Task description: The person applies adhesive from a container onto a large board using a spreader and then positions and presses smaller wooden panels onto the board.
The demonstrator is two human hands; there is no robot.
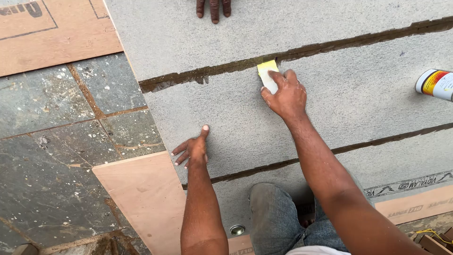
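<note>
My right hand (284, 96) grips a small yellow and white scraper card (267, 75) and presses its edge against a dark, glue-filled seam (203, 74) between two grey boards (226, 113). Fingers spread, my left hand (192, 150) rests flat on the near grey board close to its left edge. It holds nothing. The seam runs from the left edge up to the far right. Another person's fingertips (213, 8) rest on the far grey board at the top.
A white, red and yellow can (435, 84) lies at the right edge. A second dark seam (358, 144) crosses nearer me. Plywood sheets (146, 193) and stone floor tiles (56, 141) lie left. A small metal cap (237, 230) sits beside my knee (271, 208).
</note>
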